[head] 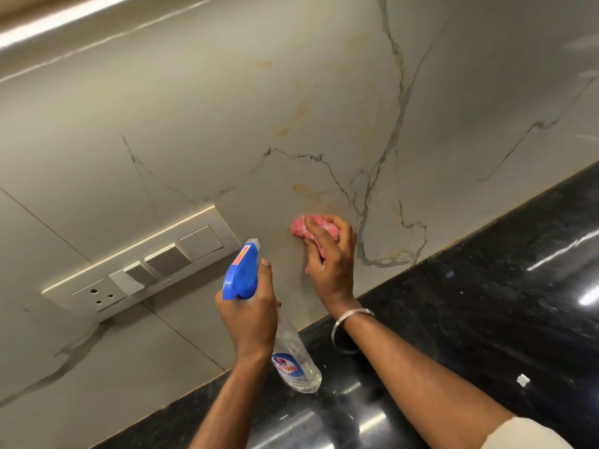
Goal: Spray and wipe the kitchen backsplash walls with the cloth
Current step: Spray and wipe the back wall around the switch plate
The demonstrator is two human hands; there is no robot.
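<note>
The backsplash (291,102) is pale marble-look tile with grey veins and yellowish stains. My right hand (330,254) holds a bunched pink cloth (299,226) and presses it against the wall low down, just above the counter. My left hand (251,315) grips the neck of a clear spray bottle (291,354) with a blue trigger head (241,270). Its nozzle points at the wall, left of the cloth. The bottle hangs above the counter.
A black polished stone counter (486,286) runs along the bottom right, with a small white scrap (522,380) on it. A white switch and socket panel (146,264) sits on the wall left of the bottle. A light strip (64,17) glows at the top left.
</note>
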